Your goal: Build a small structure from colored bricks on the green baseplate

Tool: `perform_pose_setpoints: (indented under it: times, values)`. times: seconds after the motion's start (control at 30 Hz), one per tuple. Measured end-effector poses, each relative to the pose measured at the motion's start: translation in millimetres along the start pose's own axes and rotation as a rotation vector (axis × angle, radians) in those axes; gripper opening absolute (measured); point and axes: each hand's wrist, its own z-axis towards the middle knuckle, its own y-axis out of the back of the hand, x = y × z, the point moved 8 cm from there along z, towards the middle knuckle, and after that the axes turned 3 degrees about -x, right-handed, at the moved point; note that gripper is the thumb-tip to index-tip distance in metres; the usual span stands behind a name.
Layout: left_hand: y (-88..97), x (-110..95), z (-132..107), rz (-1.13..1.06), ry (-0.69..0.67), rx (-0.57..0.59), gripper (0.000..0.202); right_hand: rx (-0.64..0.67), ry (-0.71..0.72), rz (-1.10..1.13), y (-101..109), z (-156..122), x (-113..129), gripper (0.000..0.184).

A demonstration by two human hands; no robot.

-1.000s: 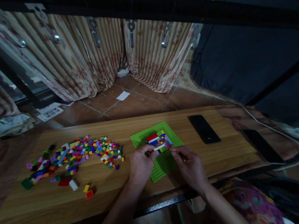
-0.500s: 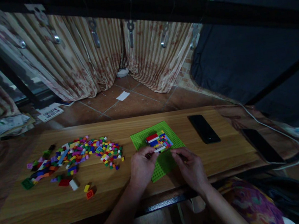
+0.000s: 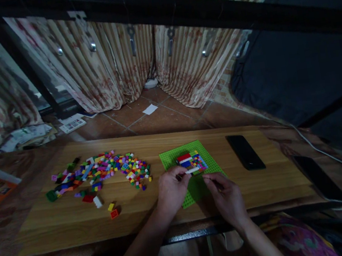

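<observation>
A green studded baseplate (image 3: 211, 160) lies on the wooden board, turned at an angle. On it sits a block of small coloured toy bricks (image 3: 198, 158), with red, white and blue bricks on its left side. My left hand (image 3: 171, 189) is closed at the block's near left edge, its thumb and finger at the end of a long white brick (image 3: 192, 171). Just right of that, my right hand (image 3: 226, 193) is pinched over the plate's near part. Whatever its fingertips hold, if anything, is too small to make out.
A pile of loose coloured bricks (image 3: 109, 168) spreads over the left of the wooden board (image 3: 77, 233). A yellow brick (image 3: 111, 206) and an orange brick (image 3: 114, 214) lie nearer. Right of the plate is a black phone (image 3: 245, 152); another dark phone (image 3: 320, 178) lies by a white cable (image 3: 334, 154).
The camera view has swung left, so the scene sits further right and slightly tilted. Both hands keep nearly the same pose over the plate.
</observation>
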Motion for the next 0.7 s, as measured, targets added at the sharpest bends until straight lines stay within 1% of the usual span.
perform_pose_setpoints:
  times: [0.07, 0.13, 0.2, 0.27, 0.3, 0.33, 0.37, 0.43, 0.5, 0.57, 0.63, 0.7]
  values:
    - [21.5, -1, 4, 0.012, 0.000, -0.036, 0.013, 0.022, 0.017, -0.001, -7, -3, 7, 0.022]
    - [54.5, 1, 12, 0.014, 0.006, -0.082, 0.015, 0.069, 0.048, -0.008, -20, -8, 18, 0.021]
    - [93.4, 8, 19, 0.017, 0.033, -0.127, 0.020, 0.131, 0.090, -0.020, -38, -14, 32, 0.019]
    - [129.2, 18, 24, 0.083, 0.082, -0.155, 0.022, 0.185, 0.139, -0.041, -57, -18, 45, 0.018]
    - [145.9, 22, 25, 0.122, 0.091, -0.189, 0.022, 0.207, 0.160, -0.055, -67, -18, 52, 0.018]
    - [158.8, 25, 25, 0.165, 0.109, -0.210, 0.022, 0.228, 0.178, -0.072, -77, -18, 57, 0.018]
    - [167.1, 27, 24, 0.211, 0.122, -0.208, 0.021, 0.247, 0.190, -0.092, -87, -17, 61, 0.018]
    - [172.7, 28, 21, 0.311, 0.134, -0.160, 0.020, 0.271, 0.214, -0.137, -106, -12, 67, 0.020]
    - [169.3, 28, 17, 0.408, 0.136, -0.087, 0.020, 0.290, 0.243, -0.192, -124, -5, 70, 0.020]
    - [165.5, 27, 14, 0.483, 0.146, -0.042, 0.019, 0.301, 0.275, -0.251, -140, 0, 70, 0.020]
    - [164.3, 29, 12, 0.538, 0.170, -0.020, 0.019, 0.294, 0.296, -0.307, -151, 4, 70, 0.019]
    - [164.7, 32, 12, 0.580, 0.186, -0.003, 0.018, 0.274, 0.311, -0.353, -156, 6, 70, 0.016]
